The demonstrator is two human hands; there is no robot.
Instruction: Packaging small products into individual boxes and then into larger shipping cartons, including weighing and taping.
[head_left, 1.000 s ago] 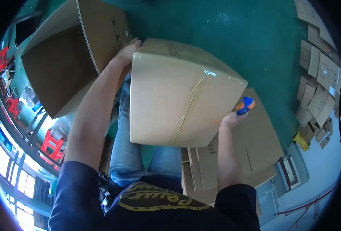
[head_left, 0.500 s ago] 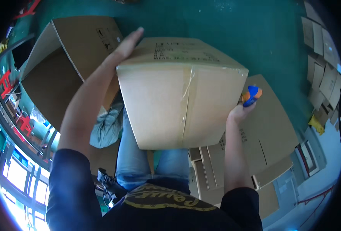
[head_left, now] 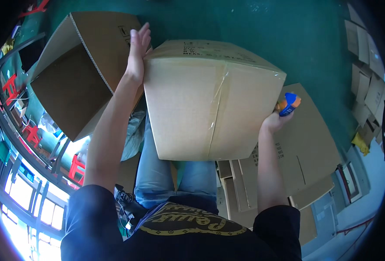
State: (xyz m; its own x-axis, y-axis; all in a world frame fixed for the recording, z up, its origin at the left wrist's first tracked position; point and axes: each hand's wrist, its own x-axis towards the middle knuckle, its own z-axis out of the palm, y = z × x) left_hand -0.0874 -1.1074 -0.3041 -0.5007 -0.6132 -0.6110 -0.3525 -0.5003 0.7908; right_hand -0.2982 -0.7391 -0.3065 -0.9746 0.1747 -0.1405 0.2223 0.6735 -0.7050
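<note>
Carton (head_left: 192, 113) is located at centre, held between two hands in front of the jeans (head_left: 154, 176); whether any of its weight is borne by the thighs cannot be told. A tape strip (head_left: 217, 113) is seen running down the near face at a slight slant, and dark print is borne on the upper face.

Left hand (head_left: 137, 54) is placed at the far left edge of the carton, palm turned toward it. Its fingers are stretched out, slightly apart, and closed on nothing; how much of the palm is pressed to the cardboard cannot be told. Right hand (head_left: 276, 122) is set at the right side of the carton. A blue-and-orange tool (head_left: 290, 104) is clamped in its fingers, which are partly hidden; the tool's kind cannot be told.

On the left, an open box (head_left: 103, 45) is seen, its mouth turned to the near left and partly covered by the left forearm. A grey bag (head_left: 132, 138) is visible between that forearm and the jeans. On the right, cardboard (head_left: 312, 145) is laid, partly hidden by the carton. Farther right, more sheets (head_left: 368, 93) are spread on the green floor (head_left: 318, 48), with a yellow bag (head_left: 360, 143) beside them.
</note>
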